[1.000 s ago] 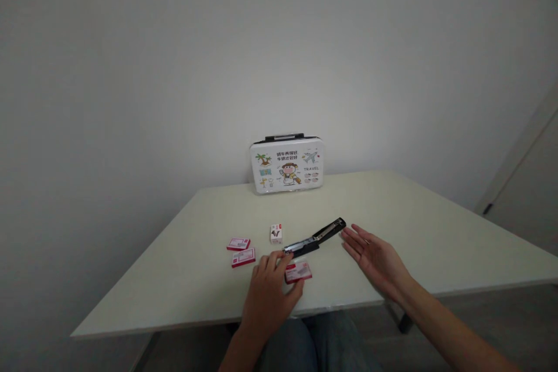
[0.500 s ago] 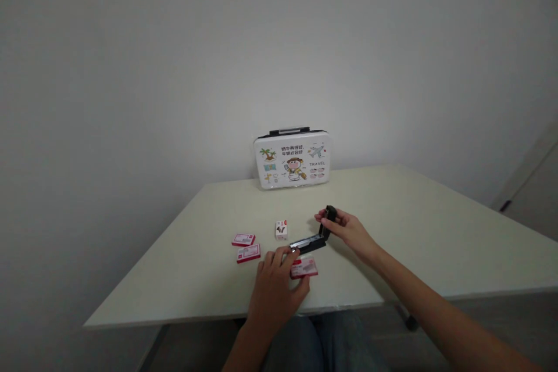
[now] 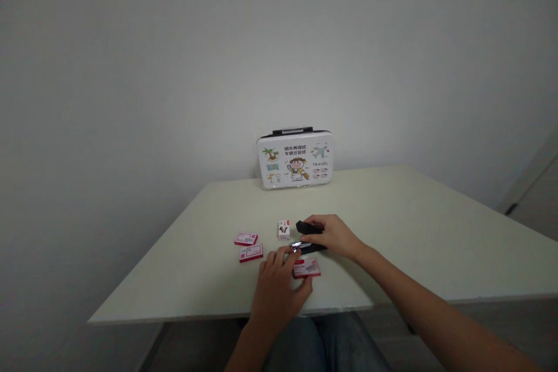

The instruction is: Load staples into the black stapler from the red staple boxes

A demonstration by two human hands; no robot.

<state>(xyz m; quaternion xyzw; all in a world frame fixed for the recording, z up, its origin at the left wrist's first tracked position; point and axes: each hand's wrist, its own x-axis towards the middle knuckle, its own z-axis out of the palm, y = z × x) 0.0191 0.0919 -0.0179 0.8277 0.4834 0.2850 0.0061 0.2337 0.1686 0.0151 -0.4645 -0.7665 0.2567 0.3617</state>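
A black stapler lies on the table with its top arm raised at a shallow angle over the metal staple channel. My right hand is closed around that upper arm, fingers over it and thumb on the near side. At the stapler's front end, the fingertips of my left hand hold the base against the table. The thumb of the same hand is by the lower edge of a pink-and-white small flat box, which lies just in front of the stapler and is partly covered by my fingers.
Two similar pink-and-white boxes lie overlapping to the left. A small white box with a dark picture stands behind the stapler. At the wall, a white cartoon-printed case stands upright on the pale table.
My right hand has swung the stapler's top arm down from near upright to a low angle, moving left. My left hand has stayed in place on the stapler's front.
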